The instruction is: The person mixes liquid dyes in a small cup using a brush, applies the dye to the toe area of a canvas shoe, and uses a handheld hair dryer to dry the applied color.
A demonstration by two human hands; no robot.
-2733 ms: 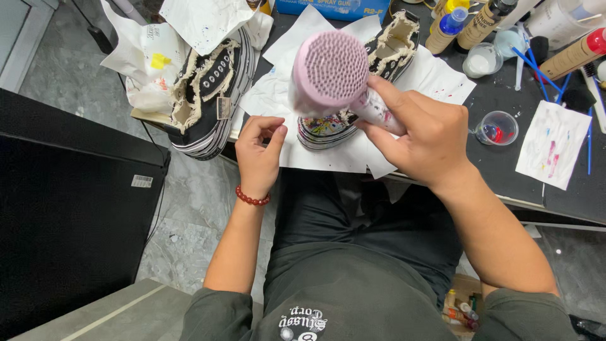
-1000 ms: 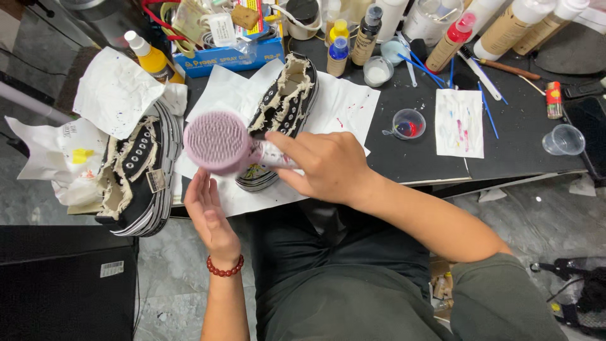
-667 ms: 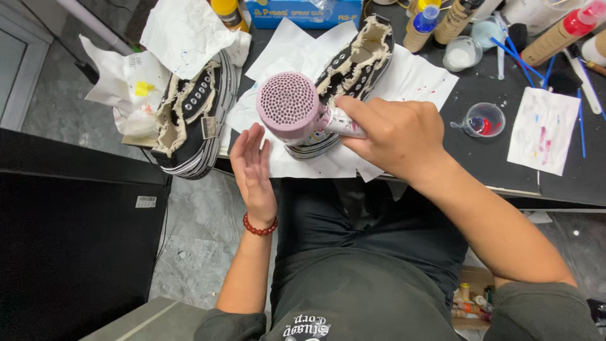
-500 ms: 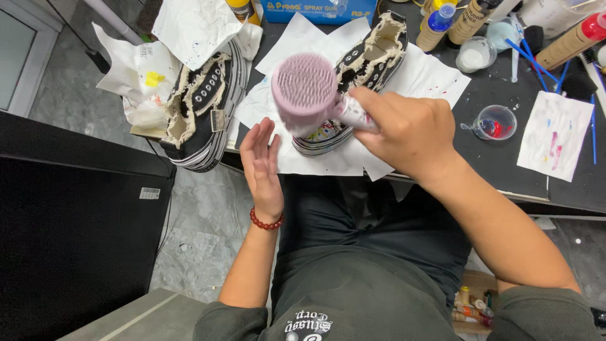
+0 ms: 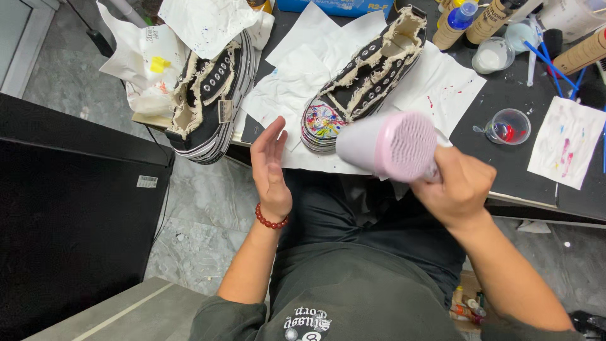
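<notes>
One pink hair dryer [image 5: 388, 146], grilled back showing, fills right hand [image 5: 456, 188].

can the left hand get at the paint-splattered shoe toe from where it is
Probably yes: the left hand is open and empty, beside the painted shoe toe, with only white paper between. The right hand holds the pink hair dryer off to the side.

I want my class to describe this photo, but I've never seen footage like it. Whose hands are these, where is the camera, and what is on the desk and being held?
The camera sits on a person's head and looks down at their own lap and hands. The right hand grips a pink hair dryer. The left hand is open and holds nothing. On the black desk lie white paper sheets, a black sneaker with a paint-splashed toe, a second sneaker, a cup of red paint and bottles.
</notes>
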